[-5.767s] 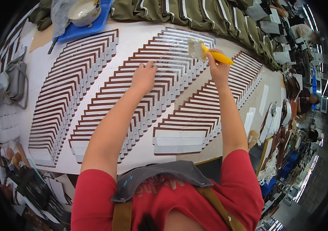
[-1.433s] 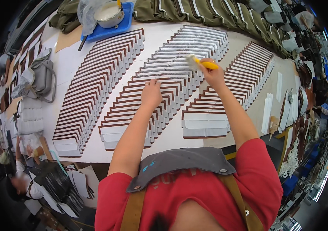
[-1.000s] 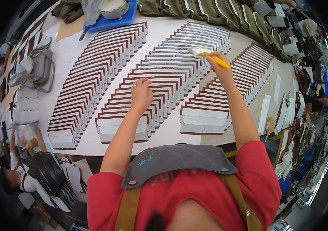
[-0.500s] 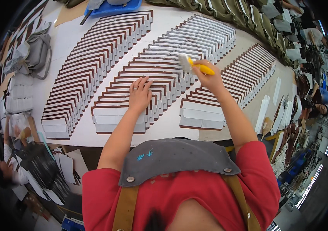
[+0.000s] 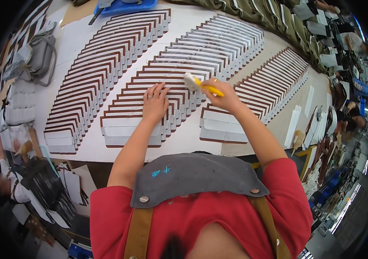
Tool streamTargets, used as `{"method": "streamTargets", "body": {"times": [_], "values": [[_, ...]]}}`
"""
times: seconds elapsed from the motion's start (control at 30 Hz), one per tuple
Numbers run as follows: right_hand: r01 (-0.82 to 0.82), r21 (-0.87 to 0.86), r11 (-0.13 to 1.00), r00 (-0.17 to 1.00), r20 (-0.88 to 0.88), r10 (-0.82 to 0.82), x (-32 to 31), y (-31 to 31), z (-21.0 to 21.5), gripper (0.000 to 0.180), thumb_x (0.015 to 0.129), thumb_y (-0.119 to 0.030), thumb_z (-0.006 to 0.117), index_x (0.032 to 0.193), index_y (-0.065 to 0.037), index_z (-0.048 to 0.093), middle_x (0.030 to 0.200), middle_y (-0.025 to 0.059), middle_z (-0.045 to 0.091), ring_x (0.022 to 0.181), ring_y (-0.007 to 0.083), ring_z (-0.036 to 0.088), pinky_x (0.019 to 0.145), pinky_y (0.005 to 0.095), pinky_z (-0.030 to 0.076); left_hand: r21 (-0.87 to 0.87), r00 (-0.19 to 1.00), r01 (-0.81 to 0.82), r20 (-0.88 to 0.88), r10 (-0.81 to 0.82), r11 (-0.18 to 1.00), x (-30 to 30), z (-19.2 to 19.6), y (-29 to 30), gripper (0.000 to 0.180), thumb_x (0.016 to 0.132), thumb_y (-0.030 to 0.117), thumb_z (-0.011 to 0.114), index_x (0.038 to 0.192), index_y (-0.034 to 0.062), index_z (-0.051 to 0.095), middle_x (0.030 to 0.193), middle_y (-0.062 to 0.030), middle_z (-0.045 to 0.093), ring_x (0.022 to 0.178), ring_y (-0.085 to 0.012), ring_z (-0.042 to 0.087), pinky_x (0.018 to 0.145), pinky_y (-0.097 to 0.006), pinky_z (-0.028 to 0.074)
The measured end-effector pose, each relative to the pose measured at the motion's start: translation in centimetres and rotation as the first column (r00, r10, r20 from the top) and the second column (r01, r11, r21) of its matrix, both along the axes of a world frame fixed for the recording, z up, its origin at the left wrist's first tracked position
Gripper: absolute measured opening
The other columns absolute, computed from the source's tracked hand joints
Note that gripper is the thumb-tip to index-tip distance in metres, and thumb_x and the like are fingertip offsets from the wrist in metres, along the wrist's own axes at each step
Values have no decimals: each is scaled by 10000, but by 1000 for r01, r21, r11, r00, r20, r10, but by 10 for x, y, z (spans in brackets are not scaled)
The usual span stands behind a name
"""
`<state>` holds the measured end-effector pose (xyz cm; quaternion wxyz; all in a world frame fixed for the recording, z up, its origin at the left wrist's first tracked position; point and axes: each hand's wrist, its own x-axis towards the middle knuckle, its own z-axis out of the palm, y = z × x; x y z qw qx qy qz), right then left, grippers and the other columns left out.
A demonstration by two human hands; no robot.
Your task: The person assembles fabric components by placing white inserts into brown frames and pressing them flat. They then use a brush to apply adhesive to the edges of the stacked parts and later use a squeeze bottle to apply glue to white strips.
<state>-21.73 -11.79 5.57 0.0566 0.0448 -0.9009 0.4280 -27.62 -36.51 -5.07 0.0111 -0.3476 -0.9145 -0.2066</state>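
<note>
Three fanned rows of flat white pieces with brown edges lie on the counter (image 5: 192,149), each piece overlapping the next. I see my left hand (image 5: 155,102) pressed flat, fingers spread and holding nothing, on the near part of the middle row (image 5: 184,82). My right hand (image 5: 223,96) has its fingers closed around the yellow handle of a brush (image 5: 199,83), with the pale bristle head touching the same row, just right of the left hand.

As I judge it, the brushing is somewhere in the middle of this row (I cannot tell from colour which strips are already coated). The left row (image 5: 102,73) and the right row (image 5: 261,95) have no hand on them.

The brush lies with its long axis nearly level, bristles pointing left toward the left hand, handle running right into the palm. A blue tray (image 5: 123,6) sits at the far edge of the counter, a grey bag (image 5: 39,56) toward its left edge.
</note>
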Motion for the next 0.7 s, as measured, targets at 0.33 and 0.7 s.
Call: {"method": "streamTargets", "body": {"times": [0.33, 0.7], "values": [[24, -101, 995, 1000, 4, -24, -6, 23, 6, 153, 805, -95, 637, 947, -60, 595, 824, 94, 601, 636, 210, 582, 582, 274, 467, -13, 1000, -5, -19, 5, 1000, 1, 0, 0, 388, 817, 165, 514, 1204, 172, 484, 1312, -1, 410, 1242, -196, 337, 1049, -416, 235], [218, 78, 973, 976, -36, -215, -15, 48, -9, 142, 812, -71, 631, 949, -43, 607, 801, 59, 607, 661, 104, 549, 601, 221, 445, 35, 999, -16, -28, 17, 999, 0, -3, 0, 406, 804, 152, 521, 1207, 142, 466, 1331, -8, 395, 1235, -200, 343, 1050, -414, 250]]}}
